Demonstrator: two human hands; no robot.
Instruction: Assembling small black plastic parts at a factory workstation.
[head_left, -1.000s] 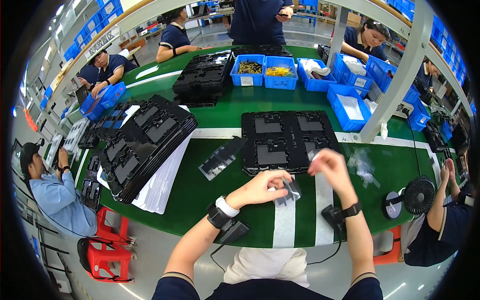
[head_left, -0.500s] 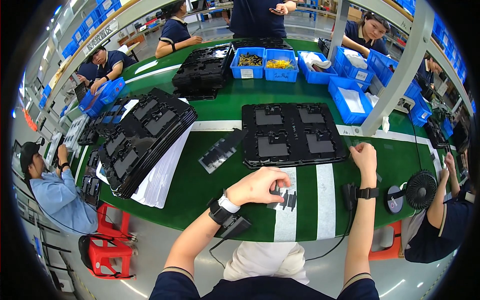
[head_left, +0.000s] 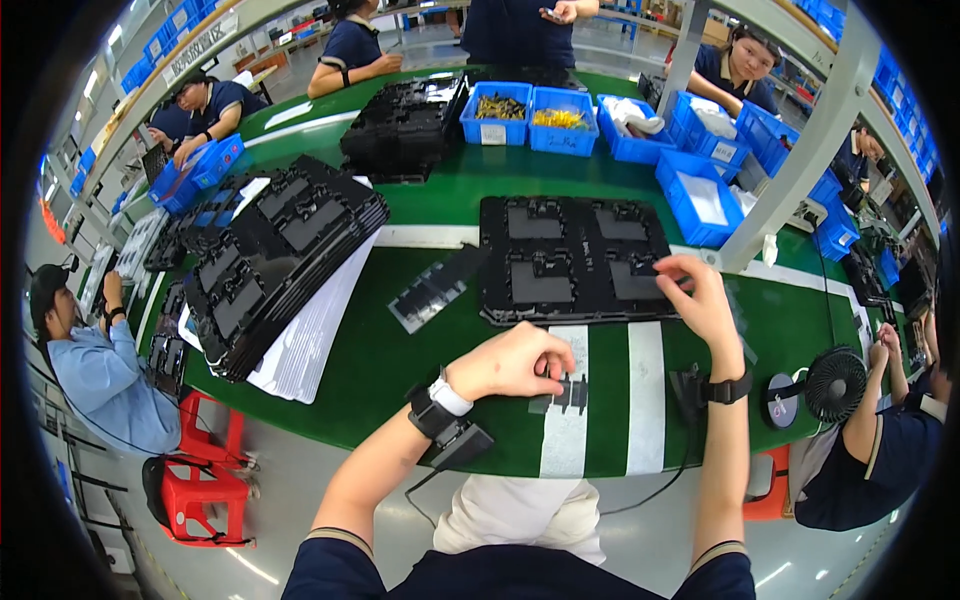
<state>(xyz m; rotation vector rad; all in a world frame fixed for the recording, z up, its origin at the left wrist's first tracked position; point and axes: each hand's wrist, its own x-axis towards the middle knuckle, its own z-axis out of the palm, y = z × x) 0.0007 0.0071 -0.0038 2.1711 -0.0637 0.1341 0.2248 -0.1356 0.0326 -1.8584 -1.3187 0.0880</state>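
My left hand [head_left: 510,362] is closed, its thumb and fingertips pinching the edge of a small dark notched piece [head_left: 572,396]. That piece lies at the table's near side, partly over a white strip. My right hand [head_left: 700,305] is curled over the right edge of a black plastic tray [head_left: 578,262], thumb and forefinger close together by its near right pocket. Whatever sits between those fingertips, if anything, is too small to make out. Several grey flat pieces fill the tray's pockets. Left of the tray lies a dark, partly see-through sheet [head_left: 436,287].
A tilted stack of black trays [head_left: 285,260] rests on white sheets [head_left: 318,345] at left. Farther back are more black trays [head_left: 405,125] and blue bins [head_left: 563,140]. A metal post [head_left: 770,190] rises at right. A small black fan [head_left: 836,384] stands near the right edge.
My right hand has moved left and away from me, from beside the tray to over its right edge. The left hand has shifted slightly, still at the small dark piece.
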